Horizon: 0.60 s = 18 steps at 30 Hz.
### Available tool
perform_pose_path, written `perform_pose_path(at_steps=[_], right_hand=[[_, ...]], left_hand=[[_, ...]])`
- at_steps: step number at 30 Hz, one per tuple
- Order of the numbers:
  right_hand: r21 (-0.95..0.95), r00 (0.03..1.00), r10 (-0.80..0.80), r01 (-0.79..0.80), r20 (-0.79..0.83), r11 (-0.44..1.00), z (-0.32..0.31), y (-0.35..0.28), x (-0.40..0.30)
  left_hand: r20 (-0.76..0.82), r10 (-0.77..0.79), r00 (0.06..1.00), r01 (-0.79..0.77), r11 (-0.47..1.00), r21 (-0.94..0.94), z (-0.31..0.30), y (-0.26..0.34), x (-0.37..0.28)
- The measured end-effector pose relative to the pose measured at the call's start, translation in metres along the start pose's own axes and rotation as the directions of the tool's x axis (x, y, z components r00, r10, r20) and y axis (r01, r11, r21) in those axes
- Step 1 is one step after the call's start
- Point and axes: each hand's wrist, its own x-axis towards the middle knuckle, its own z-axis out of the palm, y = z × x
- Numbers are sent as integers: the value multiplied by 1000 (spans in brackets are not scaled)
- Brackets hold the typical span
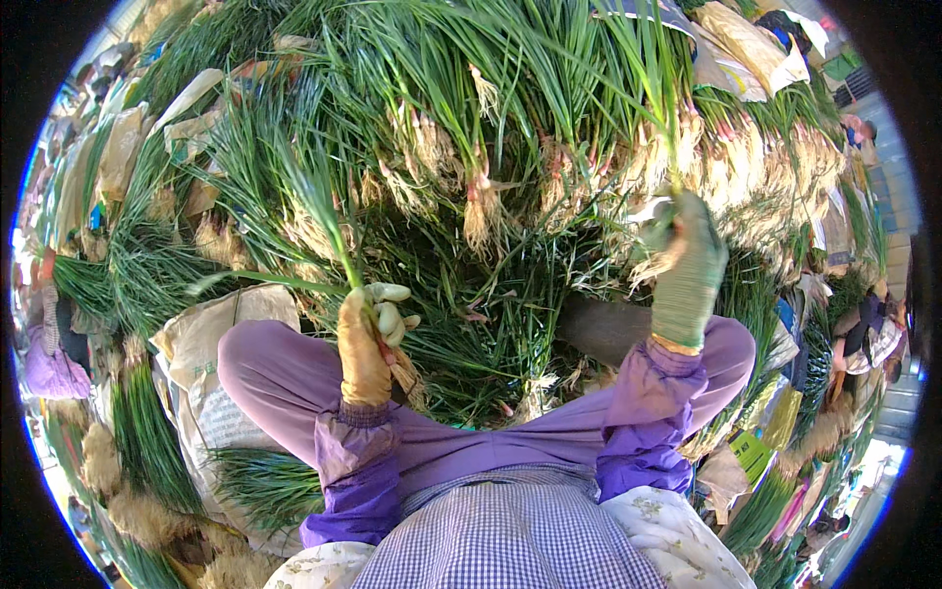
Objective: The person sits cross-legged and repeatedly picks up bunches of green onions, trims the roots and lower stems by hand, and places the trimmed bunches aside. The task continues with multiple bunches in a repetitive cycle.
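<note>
My left hand point(370, 342), in a dirty, pale rubber-coated glove, is closed around the lower stems of a small bunch of green-leaved allium plants point(335, 234). Their leaves point up and away, and the pale roots hang below my palm. My right hand point(681, 254), in a green knit glove, is raised over my right knee and blurred. It grips another allium plant point(668, 110) near its root end, with the long leaves pointing away from me. Beyond both hands lies a large heap of the same plants point(482, 195), with reddish stem bases and shaggy roots.
Loose leaves and trimmings point(486, 316) cover the ground between my knees. A printed woven sack point(221, 390) lies by my left knee, with a bundle of plants point(268, 482) on it. More sacks point(751, 55) and bundles surround me. Other people sit at the far left and right edges.
</note>
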Motion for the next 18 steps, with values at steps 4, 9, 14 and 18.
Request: perform_pose_path(at_steps=[4,9,14,18], right_hand=[[388,719,550,-694,425,606,25,15,-20],[-156,937,314,-292,152,944,46,44,-40],[9,907,389,-396,163,918,42,34,-57],[-104,957,84,-57,276,993,64,-3,-98]], left_hand=[[170,-99,980,83,991,102,23,-12,1],[165,-264,950,253,964,83,35,-20,10],[137,-265,955,240,955,175,33,-31,17],[246,-173,954,143,980,135,35,-44,18]])
